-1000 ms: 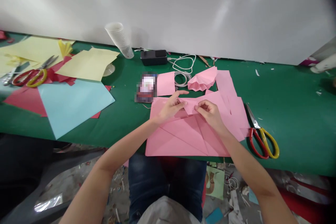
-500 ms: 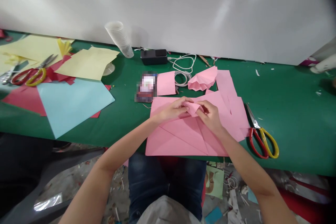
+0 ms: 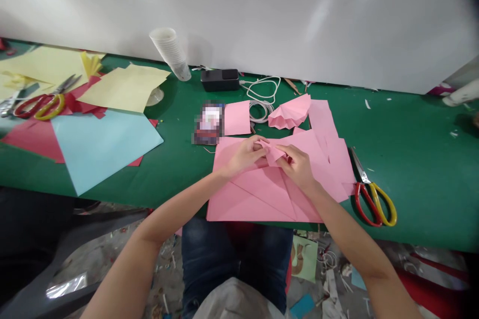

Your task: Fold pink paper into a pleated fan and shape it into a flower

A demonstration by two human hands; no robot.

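Note:
Between my two hands is a small folded piece of pink paper (image 3: pixel 274 154). My left hand (image 3: pixel 247 154) pinches its left side, thumb toward me. On the right side, my right hand (image 3: pixel 297 163) grips it between thumb and fingers; some fingertips are hidden behind the folds. Both hands are above a stack of larger pink sheets (image 3: pixel 247 204) at the table's front edge. Just beyond lies a pleated pink paper fan (image 3: pixel 290 112). A square pink piece (image 3: pixel 237 118) lies beside a blurred-out phone (image 3: pixel 209 123).
Scissors (image 3: pixel 368 189) with red and yellow handles lie right of the stack on the green table (image 3: pixel 419 159). Behind are a black box (image 3: pixel 219 80), a white cable (image 3: pixel 262 109) and leaning stacked paper cups (image 3: pixel 170 52). Blue paper (image 3: pixel 108 144), yellow paper (image 3: pixel 127 87) and more scissors (image 3: pixel 48 102) lie left.
My fingers have shifted slightly on the small pink piece, and its folds sit a little differently. My left hand's fingers look a bit more raised. Everything else stays put.

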